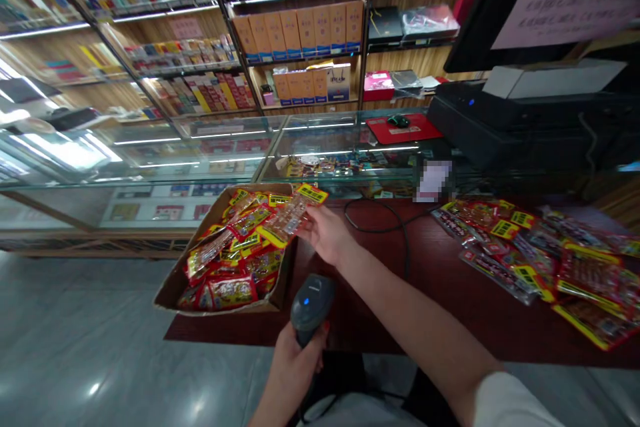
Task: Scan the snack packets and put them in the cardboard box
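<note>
My left hand [295,363] is wrapped round the handle of a dark barcode scanner [313,300], which shows a small blue light and is held upright near the counter's front edge. With fingers closed on its right edge, my right hand [325,233] holds a red-and-yellow snack packet [289,219], its middle see-through with brown food inside. That packet is over the right rim of an open cardboard box [285,273]. Many similar snack packets [233,290] fill the box in a jumble. My fingertips behind the held packet are partly hidden.
More snack packets [530,240] lie piled on the dark red counter [370,307] at the right. A black cable [407,233] curls behind my right arm. Behind stand a glass display case [240,153], a red mouse pad [425,128] and a monitor [550,0].
</note>
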The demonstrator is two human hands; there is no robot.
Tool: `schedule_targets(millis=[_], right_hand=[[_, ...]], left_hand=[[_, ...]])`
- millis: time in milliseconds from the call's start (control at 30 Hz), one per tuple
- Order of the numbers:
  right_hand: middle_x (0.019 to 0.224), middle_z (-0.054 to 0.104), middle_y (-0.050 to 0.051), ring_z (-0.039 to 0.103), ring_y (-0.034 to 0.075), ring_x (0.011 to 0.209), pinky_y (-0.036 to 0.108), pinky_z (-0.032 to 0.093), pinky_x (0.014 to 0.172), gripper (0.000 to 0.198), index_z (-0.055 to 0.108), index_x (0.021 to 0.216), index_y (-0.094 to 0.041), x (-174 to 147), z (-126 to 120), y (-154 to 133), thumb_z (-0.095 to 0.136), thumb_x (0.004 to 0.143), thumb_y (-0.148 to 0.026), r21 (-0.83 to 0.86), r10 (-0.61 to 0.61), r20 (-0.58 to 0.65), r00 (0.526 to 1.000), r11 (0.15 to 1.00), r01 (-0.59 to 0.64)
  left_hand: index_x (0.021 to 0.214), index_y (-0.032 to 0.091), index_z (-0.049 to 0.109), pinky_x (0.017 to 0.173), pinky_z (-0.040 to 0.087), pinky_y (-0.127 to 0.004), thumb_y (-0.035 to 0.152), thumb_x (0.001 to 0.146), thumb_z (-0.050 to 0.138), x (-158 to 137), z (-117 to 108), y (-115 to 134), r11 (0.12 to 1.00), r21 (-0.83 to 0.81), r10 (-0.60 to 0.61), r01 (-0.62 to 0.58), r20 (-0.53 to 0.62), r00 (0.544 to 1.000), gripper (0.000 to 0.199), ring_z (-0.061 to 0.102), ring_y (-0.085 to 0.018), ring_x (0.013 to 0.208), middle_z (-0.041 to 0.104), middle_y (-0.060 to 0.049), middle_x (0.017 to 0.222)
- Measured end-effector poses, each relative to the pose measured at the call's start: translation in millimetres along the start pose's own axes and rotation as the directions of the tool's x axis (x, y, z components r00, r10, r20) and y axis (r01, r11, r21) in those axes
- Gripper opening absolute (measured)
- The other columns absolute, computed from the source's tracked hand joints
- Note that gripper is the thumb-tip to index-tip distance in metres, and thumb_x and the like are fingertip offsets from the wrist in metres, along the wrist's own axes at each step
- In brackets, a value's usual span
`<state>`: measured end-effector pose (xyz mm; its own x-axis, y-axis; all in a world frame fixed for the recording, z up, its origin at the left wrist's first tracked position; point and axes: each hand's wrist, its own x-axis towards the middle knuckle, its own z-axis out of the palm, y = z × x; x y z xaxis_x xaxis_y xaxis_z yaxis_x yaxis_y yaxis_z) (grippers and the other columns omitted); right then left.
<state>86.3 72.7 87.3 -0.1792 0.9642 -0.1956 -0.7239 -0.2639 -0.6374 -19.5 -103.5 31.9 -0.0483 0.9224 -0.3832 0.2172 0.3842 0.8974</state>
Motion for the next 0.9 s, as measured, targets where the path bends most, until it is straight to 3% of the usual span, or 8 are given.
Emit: schedule_targets(millis=[167,333,433,500,600,733,800,900], right_hand=[[0.08,0.073,-0.008,0.072,0.009,0.08,0.042,0.058,0.098,0.006,0.066,0.096,-0.022,16.9,50.7,3.0,0.062,0.093,-0.025,-0.215,0.062,0.127,0.99,0.976,-0.034],[0.117,0.077,-0.006,0.072,0.02,0.111,0.047,0.049,0.114,0.026,0.074,0.105,-0.036,-47.6,-44.3,3.2,0.073,0.081,-0.027,-0.412,-0.156,0.037,0.987,0.897,0.158],[0.121,0.077,0.004,0.071,0.028,0.117,0.047,0.05,0.113,0.023,0.077,0.107,-0.039,-95.9,-138.2,-28.4,0.068,0.086,-0.036,-0.839,-0.535,-0.042,0.844,0.477,0.262],[0.13,0.074,0.007,0.066,0.029,0.125,0.048,0.044,0.118,0.029,0.075,0.113,-0.034,-125.1,-196.0,-60.8,0.058,0.09,-0.036,-0.989,-0.727,-0.075,0.683,0.141,0.043],[0.144,0.064,0.019,0.053,0.037,0.139,0.064,0.029,0.122,0.045,0.069,0.129,-0.017,-161.1,-257.6,-101.8,0.05,0.093,-0.035,-0.96,-0.81,-0.139,0.57,-0.03,-0.277],[0.153,0.056,0.021,0.043,0.04,0.145,0.076,0.021,0.114,0.045,0.068,0.134,-0.018,-187.3,-286.8,-109.1,0.041,0.1,-0.031,-0.69,-0.817,-0.208,0.537,-0.266,-0.673],[0.155,0.054,0.02,0.038,0.04,0.148,0.076,0.022,0.112,0.042,0.073,0.129,-0.022,-191.1,-285.0,-96.9,0.043,0.101,-0.033,-0.606,-0.818,-0.212,0.534,-0.319,-0.729],[0.157,0.052,0.018,0.038,0.039,0.148,0.071,0.025,0.112,0.039,0.076,0.127,-0.027,-190.2,-272.7,-77.2,0.05,0.098,-0.037,-0.604,-0.757,-0.191,0.624,-0.411,-0.683]], left_hand=[[0.071,0.019,0.061,0.044,0.038,-0.023,0.056,0.074,0.075,-5.3,-3.6,-5.0,0.999,-0.019,0.029,-0.03,-0.005,1.0,0.041,0.05,-0.013,0.04,0.055,0.004,0.048],[0.068,0.019,0.061,0.047,0.042,-0.024,0.06,0.078,0.074,2.6,-7.0,-17.8,0.999,0.031,0.019,-0.021,0.052,0.998,0.044,0.051,-0.014,0.042,0.055,0.003,0.045],[0.065,0.019,0.061,0.045,0.039,-0.023,0.069,0.074,0.073,12.7,0.0,-23.0,0.998,0.058,0.012,-0.015,0.044,0.999,0.052,0.05,-0.013,0.04,0.056,0.002,0.043],[0.066,0.018,0.062,0.044,0.037,-0.023,0.072,0.07,0.074,17.3,8.4,-20.8,0.998,0.051,0.018,-0.021,0.056,0.998,0.055,0.049,-0.013,0.04,0.056,0.002,0.044],[0.071,0.018,0.063,0.046,0.038,-0.024,0.069,0.07,0.076,18.5,21.6,-9.6,0.999,0.044,0.014,-0.021,0.151,0.988,0.053,0.051,-0.013,0.041,0.058,0.002,0.047],[0.073,0.018,0.062,0.048,0.038,-0.024,0.061,0.075,0.076,13.1,31.6,4.1,0.997,0.075,0.018,-0.035,0.22,0.975,0.046,0.051,-0.013,0.043,0.057,0.003,0.048],[0.072,0.018,0.062,0.049,0.038,-0.024,0.058,0.076,0.075,10.8,32.4,6.2,0.994,0.101,0.021,-0.043,0.215,0.976,0.042,0.05,-0.013,0.044,0.054,0.004,0.047],[0.071,0.019,0.062,0.05,0.038,-0.024,0.058,0.074,0.076,9.8,30.3,5.7,0.992,0.127,0.0,-0.024,0.19,0.982,0.042,0.049,-0.013,0.044,0.053,0.005,0.046]])
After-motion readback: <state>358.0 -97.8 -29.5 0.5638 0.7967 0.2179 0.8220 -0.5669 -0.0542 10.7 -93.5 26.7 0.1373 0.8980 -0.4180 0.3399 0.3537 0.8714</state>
